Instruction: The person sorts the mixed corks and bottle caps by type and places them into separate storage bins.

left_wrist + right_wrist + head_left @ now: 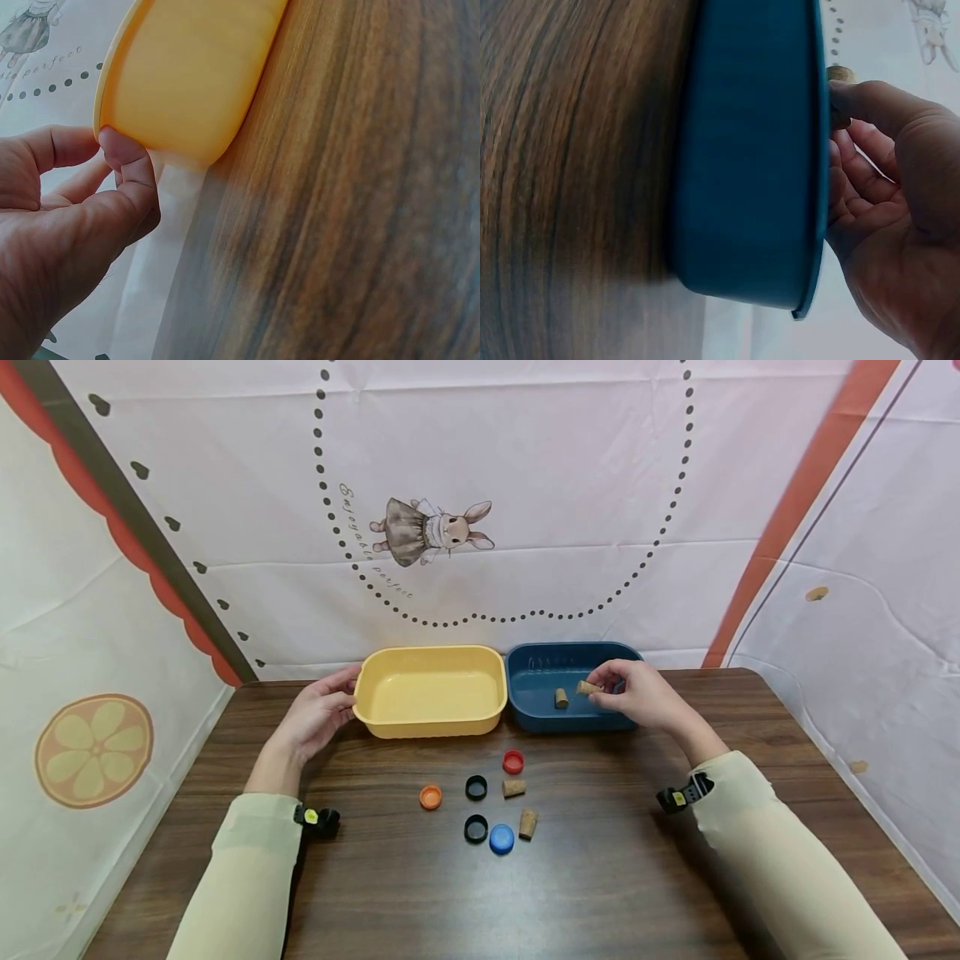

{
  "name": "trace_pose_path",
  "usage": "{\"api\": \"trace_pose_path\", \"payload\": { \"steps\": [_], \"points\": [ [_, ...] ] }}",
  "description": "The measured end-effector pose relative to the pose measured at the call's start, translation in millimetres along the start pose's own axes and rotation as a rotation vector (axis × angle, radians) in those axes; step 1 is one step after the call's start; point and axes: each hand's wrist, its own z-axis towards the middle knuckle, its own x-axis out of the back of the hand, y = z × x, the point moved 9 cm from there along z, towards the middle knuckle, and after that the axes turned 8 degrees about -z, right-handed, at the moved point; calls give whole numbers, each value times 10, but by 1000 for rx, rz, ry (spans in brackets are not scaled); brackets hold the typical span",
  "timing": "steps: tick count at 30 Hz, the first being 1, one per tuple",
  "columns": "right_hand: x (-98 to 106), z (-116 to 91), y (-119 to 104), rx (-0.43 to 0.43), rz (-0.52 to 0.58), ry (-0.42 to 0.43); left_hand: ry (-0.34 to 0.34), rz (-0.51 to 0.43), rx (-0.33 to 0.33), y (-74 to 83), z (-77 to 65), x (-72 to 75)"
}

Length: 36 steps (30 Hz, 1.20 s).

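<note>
In the head view, my right hand (637, 693) pinches a cork (587, 688) over the blue tub (573, 723). The right wrist view shows that cork (841, 97) between thumb and fingers, just past the tub's rim (817, 150). Another cork (561, 697) is inside the blue tub. At the left end of the yellow tub (431, 727), my left hand (318, 710) pinches the rim between thumb and fingers, as the left wrist view shows this hand (82, 202) up close. No loose items show inside the yellow tub.
On the brown table lie a red cap (513, 762), an orange cap (431, 797), two black caps (476, 787), a blue cap (502, 839) and two corks (513, 788). Both tubs stand side by side against a printed cloth (570, 502) at the back.
</note>
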Motion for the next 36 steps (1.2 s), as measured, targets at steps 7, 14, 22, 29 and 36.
{"api": "trace_pose_path", "payload": {
  "steps": [7,14,22,29,36],
  "points": [
    [-64,54,107,-41,-16,-15,-4,5,-3,3,5,-6],
    [-58,30,82,-26,-12,0,-5,8,-2,-2,7,-2],
    [-53,-39,-125,49,-12,3,-5,5,-2,-5,13,0],
    [-130,-126,-336,118,0,-24,1,7,-1,-4,5,1],
    [-251,-192,-521,194,31,-63,5,1,4,-6,2,5]
  ]
}}
